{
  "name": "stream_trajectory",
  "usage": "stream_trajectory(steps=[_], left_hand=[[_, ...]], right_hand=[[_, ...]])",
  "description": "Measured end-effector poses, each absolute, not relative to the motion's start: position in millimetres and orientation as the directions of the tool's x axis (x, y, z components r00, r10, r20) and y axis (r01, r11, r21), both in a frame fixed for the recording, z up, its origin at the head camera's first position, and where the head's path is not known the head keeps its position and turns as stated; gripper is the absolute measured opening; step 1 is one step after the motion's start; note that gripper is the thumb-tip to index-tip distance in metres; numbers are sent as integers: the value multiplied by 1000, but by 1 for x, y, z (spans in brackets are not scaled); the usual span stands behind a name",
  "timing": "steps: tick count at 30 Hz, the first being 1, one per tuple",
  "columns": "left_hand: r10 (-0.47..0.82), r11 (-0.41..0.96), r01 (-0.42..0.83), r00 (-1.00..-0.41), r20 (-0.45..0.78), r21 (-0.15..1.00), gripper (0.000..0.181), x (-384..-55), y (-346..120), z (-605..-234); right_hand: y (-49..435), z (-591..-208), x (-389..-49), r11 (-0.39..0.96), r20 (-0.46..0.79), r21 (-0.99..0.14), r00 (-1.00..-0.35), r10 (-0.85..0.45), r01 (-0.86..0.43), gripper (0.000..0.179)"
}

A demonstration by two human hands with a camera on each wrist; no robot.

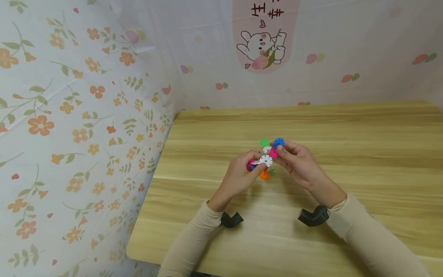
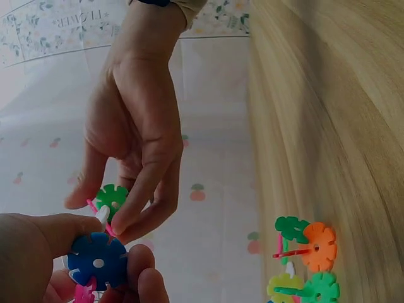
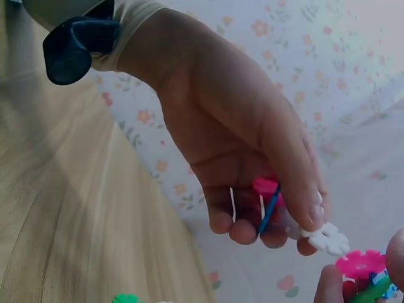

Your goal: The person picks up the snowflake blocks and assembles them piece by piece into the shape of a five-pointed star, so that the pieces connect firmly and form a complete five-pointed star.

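Observation:
Both hands meet above the wooden table, holding notched plastic building discs close together. My left hand (image 1: 238, 175) pinches a white building disc (image 1: 266, 161) between thumb and fingers; a pink disc and a blue disc (image 2: 98, 262) are also held in that hand. My right hand (image 1: 301, 163) grips a pink building disc (image 1: 273, 153) with its thumb and fingers, beside a blue disc (image 1: 278, 142). A green disc (image 2: 112, 198) shows between the right fingers in the left wrist view. Whether the two hands' pieces are joined cannot be told.
Beneath the hands, a cluster with an orange disc (image 2: 320, 247), a yellow disc (image 2: 284, 287) and green discs is at the wooden table (image 1: 194, 154). A flower-patterned curtain (image 1: 79, 161) hangs on the left, and a printed cloth (image 1: 207, 46) behind. Black curved devices sit on both wrists.

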State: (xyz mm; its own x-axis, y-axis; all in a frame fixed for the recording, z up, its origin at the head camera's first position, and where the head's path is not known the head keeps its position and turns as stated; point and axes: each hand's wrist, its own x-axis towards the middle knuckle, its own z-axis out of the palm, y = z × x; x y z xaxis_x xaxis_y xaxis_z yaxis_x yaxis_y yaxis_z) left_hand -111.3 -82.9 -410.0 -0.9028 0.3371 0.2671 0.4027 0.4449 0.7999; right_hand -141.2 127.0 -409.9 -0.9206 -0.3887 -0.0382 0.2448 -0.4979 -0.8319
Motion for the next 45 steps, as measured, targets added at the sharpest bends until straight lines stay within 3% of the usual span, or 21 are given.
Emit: stream_trajectory(steps=[10, 24, 33, 38, 45], left_hand=[[320, 471, 445, -891, 322, 762, 10, -109, -80, -413], [237, 418, 537, -843, 483, 733, 11, -103, -72, -417], [226, 409, 479, -878, 423, 777, 10, -103, -76, -422], [234, 391, 473, -881, 412, 789, 10, -104, -79, -421], [213, 390, 436, -899, 381, 811, 10, -102, -79, -420]], right_hand=[[117, -407, -133, -484, -32, -858, -960, -279, 169, 15], [103, -413, -125, -439, 108, -898, -972, -210, -5, 16], [114, -414, -131, -176, 138, -981, -940, -311, -86, 33], [120, -410, -133, -119, 195, -979, -917, -348, -163, 37], [126, -408, -137, 1, 153, -986, -916, -372, -165, 38]])
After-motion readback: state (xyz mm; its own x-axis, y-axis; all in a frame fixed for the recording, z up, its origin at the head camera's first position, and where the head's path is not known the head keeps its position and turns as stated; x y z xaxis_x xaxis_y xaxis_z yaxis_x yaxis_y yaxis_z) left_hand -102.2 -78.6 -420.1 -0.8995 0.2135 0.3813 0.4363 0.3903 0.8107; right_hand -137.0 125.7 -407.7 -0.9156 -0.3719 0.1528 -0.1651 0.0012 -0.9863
